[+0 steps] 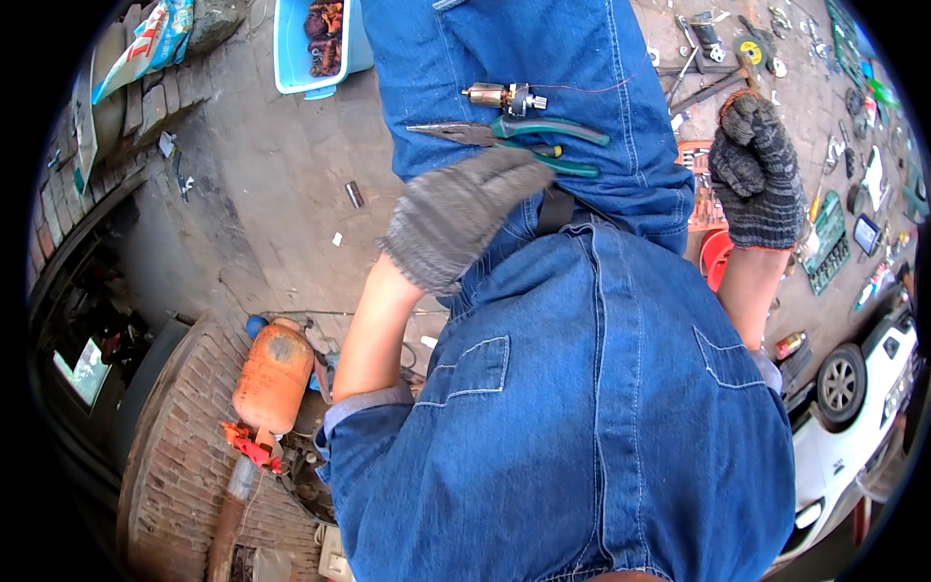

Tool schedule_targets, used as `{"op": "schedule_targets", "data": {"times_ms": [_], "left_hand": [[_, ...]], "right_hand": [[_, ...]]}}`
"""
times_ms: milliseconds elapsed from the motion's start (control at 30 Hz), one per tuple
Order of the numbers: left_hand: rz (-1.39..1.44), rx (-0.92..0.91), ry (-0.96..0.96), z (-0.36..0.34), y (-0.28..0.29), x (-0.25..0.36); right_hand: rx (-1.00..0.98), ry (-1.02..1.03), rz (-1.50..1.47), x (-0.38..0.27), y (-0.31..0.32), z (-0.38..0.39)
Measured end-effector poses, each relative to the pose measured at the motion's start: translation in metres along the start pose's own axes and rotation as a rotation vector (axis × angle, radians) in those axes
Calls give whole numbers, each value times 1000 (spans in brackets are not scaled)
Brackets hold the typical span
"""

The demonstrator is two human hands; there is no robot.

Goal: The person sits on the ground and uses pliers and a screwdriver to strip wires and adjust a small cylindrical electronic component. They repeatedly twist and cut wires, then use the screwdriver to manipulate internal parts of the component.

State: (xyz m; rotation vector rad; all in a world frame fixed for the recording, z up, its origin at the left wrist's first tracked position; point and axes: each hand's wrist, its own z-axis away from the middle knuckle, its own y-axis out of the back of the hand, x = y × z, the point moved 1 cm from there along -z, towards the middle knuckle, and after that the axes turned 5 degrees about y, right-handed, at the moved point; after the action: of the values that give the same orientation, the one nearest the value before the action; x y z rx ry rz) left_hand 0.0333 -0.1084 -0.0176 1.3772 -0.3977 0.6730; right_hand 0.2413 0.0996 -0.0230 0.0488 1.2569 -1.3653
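My left hand (464,213), in a grey knit glove, is blurred over my denim-covered thighs at the lower handle of green-handled pliers (553,131); whether it grips them I cannot tell. Just above the pliers lies a small motor armature (499,97) with copper windings and a thin red wire trailing right. A yellow-tipped item (555,151) shows between the plier handles. My right hand (754,170), gloved too, is raised beside my right leg with fingers curled; what they hold, if anything, is hidden.
Around me on the ground are a blue tub (296,44) of rusty parts, an open socket set (832,242), an orange tool case (698,184), a red bucket (716,260) and scattered tools. A rusty gas cylinder (272,378) stands lower left, a white car (868,427) lower right.
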Motion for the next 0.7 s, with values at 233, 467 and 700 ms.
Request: {"op": "schedule_targets", "data": {"times_ms": [233, 467, 700], "left_hand": [[-36, -165, -162, -13, -13, 1], [-363, -161, -168, -9, -25, -10], [163, 240, -22, -9, -16, -9]], "right_hand": [[-5, -30, 156, 3, -14, 10], [-50, -93, 184, 15, -12, 15], [-104, -200, 390, 23, -44, 17]]}}
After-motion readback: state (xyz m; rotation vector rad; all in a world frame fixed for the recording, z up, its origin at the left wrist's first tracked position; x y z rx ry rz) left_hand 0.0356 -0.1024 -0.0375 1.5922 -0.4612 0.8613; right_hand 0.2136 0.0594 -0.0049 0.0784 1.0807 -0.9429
